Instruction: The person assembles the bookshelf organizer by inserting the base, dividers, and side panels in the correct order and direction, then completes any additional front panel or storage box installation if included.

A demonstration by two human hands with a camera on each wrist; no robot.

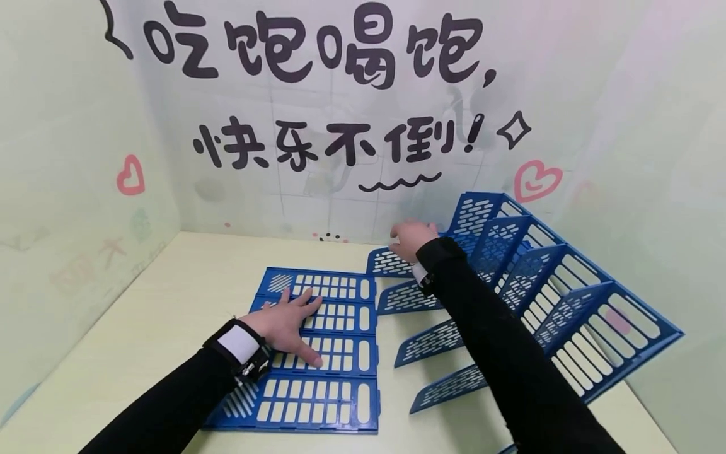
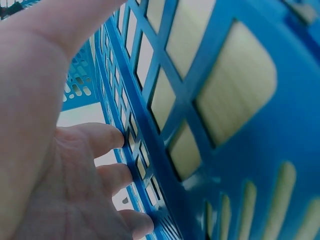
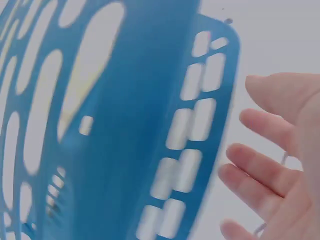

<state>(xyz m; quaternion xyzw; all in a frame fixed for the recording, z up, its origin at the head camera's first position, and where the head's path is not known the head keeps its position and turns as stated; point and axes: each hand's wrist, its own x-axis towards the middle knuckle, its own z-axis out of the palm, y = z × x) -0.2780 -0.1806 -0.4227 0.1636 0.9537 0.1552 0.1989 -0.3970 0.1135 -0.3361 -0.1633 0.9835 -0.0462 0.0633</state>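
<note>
A blue plastic slotted panel [image 1: 317,376] of several joined sections lies flat on the table. My left hand [image 1: 286,321] rests on it with fingers spread; in the left wrist view, fingertips [image 2: 116,176] touch the slotted plastic [image 2: 235,165]. To the right stands a blue file rack [image 1: 553,244] with several upright slotted dividers. My right hand [image 1: 414,239] is by the rack's far end, above a low divider. In the right wrist view, its loosely bent fingers [image 3: 262,175] are apart from the blue divider edge [image 3: 227,100] and hold nothing.
More slotted dividers [image 1: 437,343] jut from the rack toward the flat panel. A pale wall [image 1: 329,214] with black lettering and pink hearts stands behind the light wooden table [image 1: 142,328]. Another wall [image 1: 68,252] rises at the left.
</note>
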